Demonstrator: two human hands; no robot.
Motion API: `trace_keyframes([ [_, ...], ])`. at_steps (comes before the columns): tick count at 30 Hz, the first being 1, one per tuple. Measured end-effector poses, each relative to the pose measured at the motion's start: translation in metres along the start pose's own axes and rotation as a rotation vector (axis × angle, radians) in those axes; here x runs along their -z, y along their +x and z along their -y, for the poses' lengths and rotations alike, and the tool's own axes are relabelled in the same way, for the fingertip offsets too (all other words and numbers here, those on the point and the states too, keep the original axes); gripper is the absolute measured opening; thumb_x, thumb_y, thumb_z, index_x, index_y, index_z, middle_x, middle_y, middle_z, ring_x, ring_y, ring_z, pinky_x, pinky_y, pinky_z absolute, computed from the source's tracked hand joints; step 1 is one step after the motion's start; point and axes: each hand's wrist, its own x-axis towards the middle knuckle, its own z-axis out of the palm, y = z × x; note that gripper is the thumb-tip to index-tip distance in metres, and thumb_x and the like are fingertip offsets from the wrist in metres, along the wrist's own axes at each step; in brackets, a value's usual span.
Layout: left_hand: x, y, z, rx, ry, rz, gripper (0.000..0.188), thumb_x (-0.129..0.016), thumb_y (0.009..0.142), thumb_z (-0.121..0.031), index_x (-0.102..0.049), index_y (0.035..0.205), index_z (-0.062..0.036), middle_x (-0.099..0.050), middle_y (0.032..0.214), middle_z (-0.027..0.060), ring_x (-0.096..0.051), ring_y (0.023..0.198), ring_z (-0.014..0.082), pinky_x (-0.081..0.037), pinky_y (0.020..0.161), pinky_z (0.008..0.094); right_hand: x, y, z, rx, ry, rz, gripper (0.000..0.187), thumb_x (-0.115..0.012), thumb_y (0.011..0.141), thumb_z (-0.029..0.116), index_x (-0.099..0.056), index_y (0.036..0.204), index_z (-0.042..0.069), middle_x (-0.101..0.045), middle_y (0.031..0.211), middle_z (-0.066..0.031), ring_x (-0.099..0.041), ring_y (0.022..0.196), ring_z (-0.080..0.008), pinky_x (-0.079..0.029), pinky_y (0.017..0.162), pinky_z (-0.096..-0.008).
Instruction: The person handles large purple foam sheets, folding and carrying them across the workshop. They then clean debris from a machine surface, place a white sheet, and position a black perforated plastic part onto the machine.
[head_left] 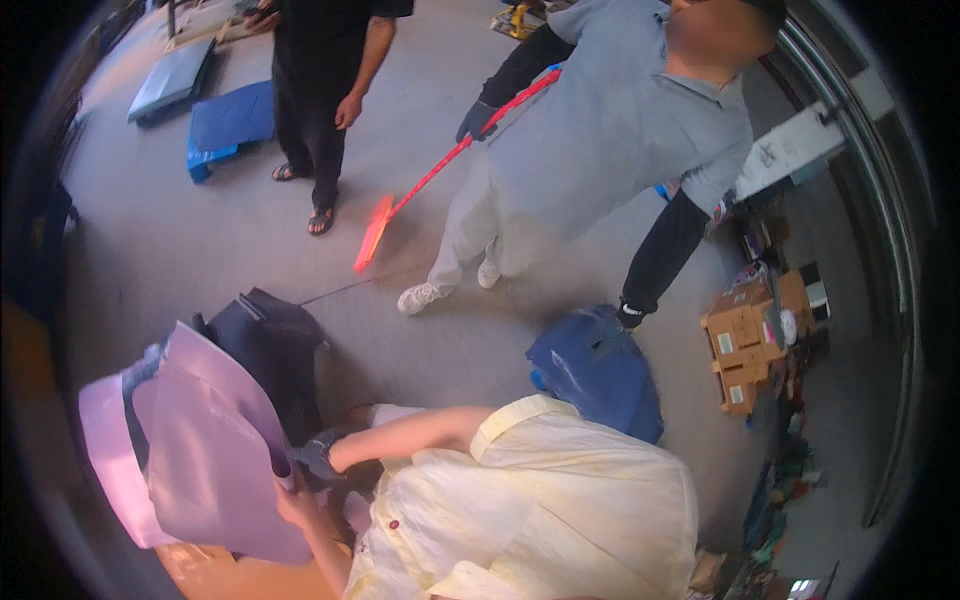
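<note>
The left hand [297,503] is closed on the right edge of a curved purple sheet [205,450], beside a black bundle [272,345] on the floor [430,350]. The gloved right hand [318,456] is at that edge; I cannot tell its grip.

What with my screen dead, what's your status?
Left hand at edge of pink sheeting; gloved right hand alongside. Sheeting bent. Dark object close behind it.

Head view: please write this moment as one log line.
left hand: holding purple sheet | gloved right hand: at sheet's edge, grip unclear | co-worker: holding red broom
</note>
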Motion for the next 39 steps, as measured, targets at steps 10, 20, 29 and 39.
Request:
trace_keyframes([
  [10,-0.004,-0.023,-0.012,0.074,-0.052,-0.059,0.054,-0.074,0.073,-0.027,-0.055,0.123,-0.0219,-0.067,0.097,0.0133,-0.065,0.087,0.0311,-0.050,0.074,0.0405,-0.027,0.021,-0.040,-0.143,0.250,0.254,0.029,-0.056,0.082,0.033,-0.064,0.094,0.008,-0.065,0.087,-0.0140,-0.061,0.070,-0.0315,-0.049,0.061,-0.0395],
  [20,0.009,-0.074,-0.053,0.046,-0.072,-0.121,0.059,-0.075,0.066,-0.012,-0.056,0.121,-0.0172,-0.060,0.119,0.0111,-0.060,0.105,0.0284,-0.049,0.085,0.0380,-0.023,0.007,-0.099,-0.124,1.156,0.368,0.043,-0.044,0.091,0.049,-0.056,0.115,0.016,-0.062,0.107,-0.0060,-0.057,0.095,-0.0222,-0.046,0.080,-0.0409],
  [29,0.025,-0.107,-0.074,0.103,-0.133,-0.267,0.065,-0.070,0.059,-0.003,-0.058,0.120,-0.0199,-0.059,0.122,0.0089,-0.059,0.107,0.0266,-0.050,0.087,0.0372,0.003,0.051,-0.038,-0.627,1.186,0.331,0.049,-0.048,0.090,0.042,-0.049,0.130,0.015,-0.051,0.129,-0.0069,-0.044,0.121,-0.0250,-0.036,0.103,-0.0398],
  [39,0.095,-0.090,-0.080,0.319,-0.316,-0.699,0.051,-0.066,0.057,-0.003,-0.062,0.106,-0.0133,-0.064,0.109,0.0059,-0.062,0.095,0.0261,-0.052,0.077,0.0382,0.027,0.225,0.008,-0.298,0.671,0.429,0.041,-0.048,0.089,0.038,-0.052,0.123,0.015,-0.056,0.120,-0.0065,-0.048,0.114,-0.0236,-0.039,0.097,-0.0395],
])
